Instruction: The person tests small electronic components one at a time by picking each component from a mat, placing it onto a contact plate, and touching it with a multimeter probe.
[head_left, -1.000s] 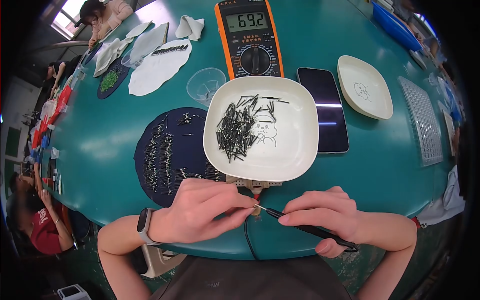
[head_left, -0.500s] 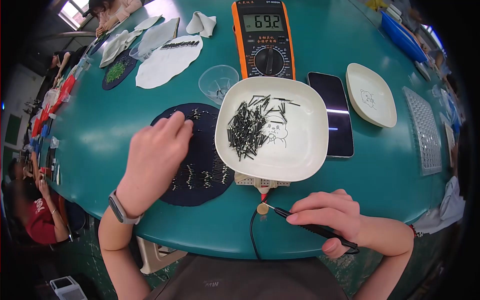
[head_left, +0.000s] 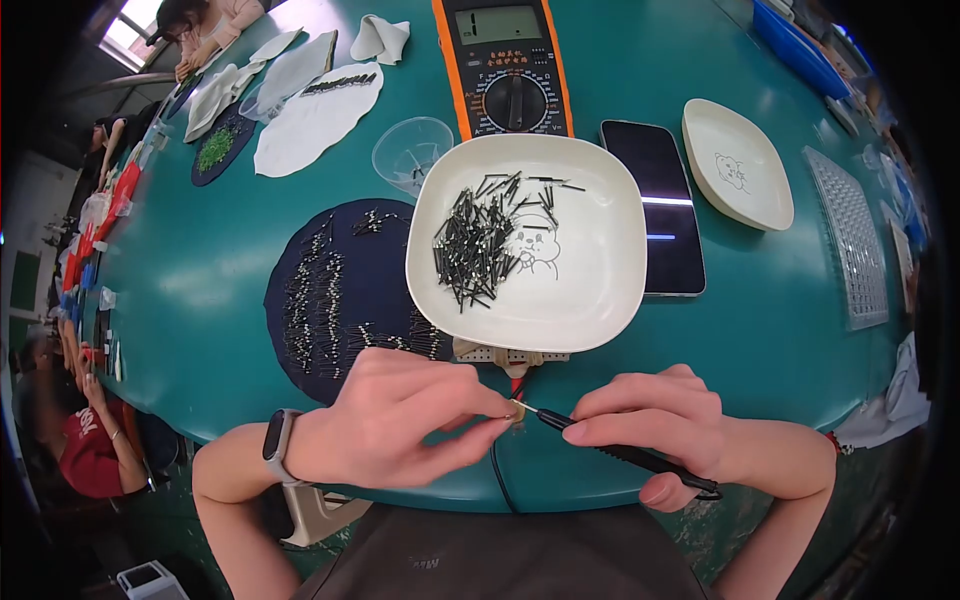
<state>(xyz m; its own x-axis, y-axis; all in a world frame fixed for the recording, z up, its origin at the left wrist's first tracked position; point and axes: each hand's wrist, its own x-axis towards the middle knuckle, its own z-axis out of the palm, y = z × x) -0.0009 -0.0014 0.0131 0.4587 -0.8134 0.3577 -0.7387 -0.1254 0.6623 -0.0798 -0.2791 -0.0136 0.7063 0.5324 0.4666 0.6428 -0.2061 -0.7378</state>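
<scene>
My right hand [head_left: 655, 425] is closed around a black multimeter test probe [head_left: 610, 449], its metal tip pointing left at a small brass-coloured disc [head_left: 518, 412]. Right beside that tip, my left hand [head_left: 420, 415] pinches thumb and forefinger together; whatever is between them is too small to make out. A cream dish [head_left: 590, 290] with a cartoon drawing stands just beyond, holding a pile of small black pin-like parts [head_left: 475, 245]. On the left a dark round cloth [head_left: 285, 250] carries rows of similar parts. The orange multimeter [head_left: 515, 65] reads "1".
A phone [head_left: 668, 265] lies right of the dish, near a second cream dish [head_left: 740, 165] and a clear plate with wells [head_left: 850, 240]. A clear cup [head_left: 412, 150] stands behind the dark cloth. White cloths [head_left: 320, 120] lie at far left. Other people sit around the table.
My left hand has come from the dark cloth to the probe tip, uncovering the rows of parts. The meter reading went from 69.2 to 1. My right hand stays about where it was.
</scene>
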